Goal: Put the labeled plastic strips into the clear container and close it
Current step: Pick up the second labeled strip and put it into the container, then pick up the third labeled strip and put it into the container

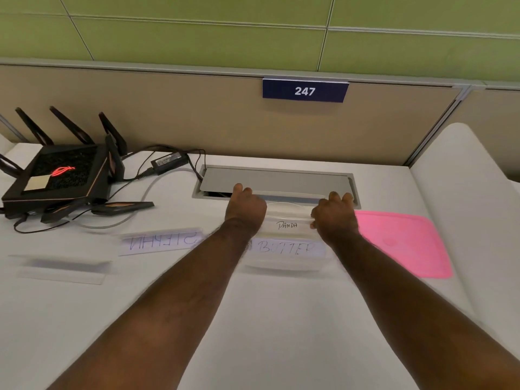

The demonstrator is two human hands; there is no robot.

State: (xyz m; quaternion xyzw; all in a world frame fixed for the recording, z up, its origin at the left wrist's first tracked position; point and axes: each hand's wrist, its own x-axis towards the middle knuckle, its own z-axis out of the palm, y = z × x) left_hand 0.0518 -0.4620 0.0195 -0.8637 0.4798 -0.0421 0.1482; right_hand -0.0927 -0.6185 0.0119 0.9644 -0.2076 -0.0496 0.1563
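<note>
Both hands reach forward over the white desk [281, 319] to the clear container [287, 212], which sits just in front of the grey cable hatch [275, 181]. The left hand [246, 205] is curled at the container's left end and the right hand [334, 215] at its right end, fingers bent over the far edge; each appears to grip either the container's rim or the ends of the strip marked PANDA [287, 225], and which of the two cannot be told, since clear plastic lies over clear plastic there. That strip spans the gap between the hands and seems to lie in or across the container. A second strip reading BUTTER [285, 248] lies just nearer the person, seemingly at the container's near edge. Two strips remain out on the desk to the left: one reading STEPHN [161, 242] upside down, and another [63, 267] further left, too blurred to read. The pink lid [405, 240] lies flat to the right, touching nothing visible. The step in hand looks like seating a strip lengthwise, so the task is perhaps half done. Next, the person would likely need to release, fetch the left-hand strips, lay them in parallel, then press the lid on evenly. A black router [59, 173] sits well apart at far left.
</note>
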